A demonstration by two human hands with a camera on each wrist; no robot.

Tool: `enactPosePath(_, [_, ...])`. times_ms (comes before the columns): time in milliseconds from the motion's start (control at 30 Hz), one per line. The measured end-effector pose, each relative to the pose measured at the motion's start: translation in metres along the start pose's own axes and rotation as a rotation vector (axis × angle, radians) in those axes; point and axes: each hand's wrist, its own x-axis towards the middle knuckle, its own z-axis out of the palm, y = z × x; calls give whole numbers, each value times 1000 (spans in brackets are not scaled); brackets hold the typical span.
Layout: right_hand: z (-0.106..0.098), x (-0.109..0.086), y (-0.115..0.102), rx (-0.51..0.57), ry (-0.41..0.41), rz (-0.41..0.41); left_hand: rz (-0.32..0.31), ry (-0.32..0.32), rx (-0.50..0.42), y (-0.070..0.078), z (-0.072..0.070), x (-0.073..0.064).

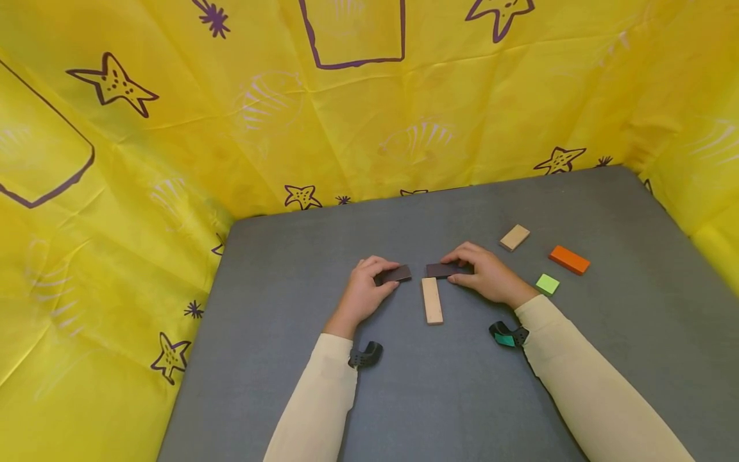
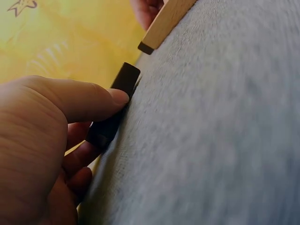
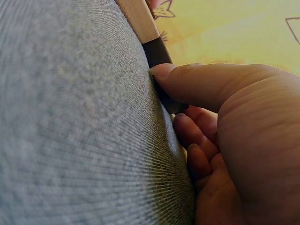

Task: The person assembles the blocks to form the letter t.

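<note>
Between thumb and fingers, my left hand [image 1: 365,287] pinches a dark block [image 1: 397,274] low on the grey table; its long dark side shows in the left wrist view [image 2: 125,78]. A second dark block [image 1: 439,270] is pinched the same way by my right hand [image 1: 484,273]. A small gap separates the two dark blocks, which lie roughly end to end. Just below the right one, a pale wooden block [image 1: 432,301] lies lengthwise toward me. Its far end is at the right dark block's near edge, touching or nearly so.
To the right of my right hand lie another pale wooden block [image 1: 514,237], an orange block [image 1: 569,260] and a small light-green block [image 1: 547,284]. Yellow cloth [image 1: 358,128] with drawn starfish hangs behind and beside the grey table [image 1: 427,398].
</note>
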Motion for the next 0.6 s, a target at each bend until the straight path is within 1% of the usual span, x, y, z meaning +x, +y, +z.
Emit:
enactPosePath(267, [0,0,-1,11,0,10,-12,-14,-9,4,7,7])
enactPosePath(600, [0,0,0,18,-2,12,-22,-43,25,9,15,13])
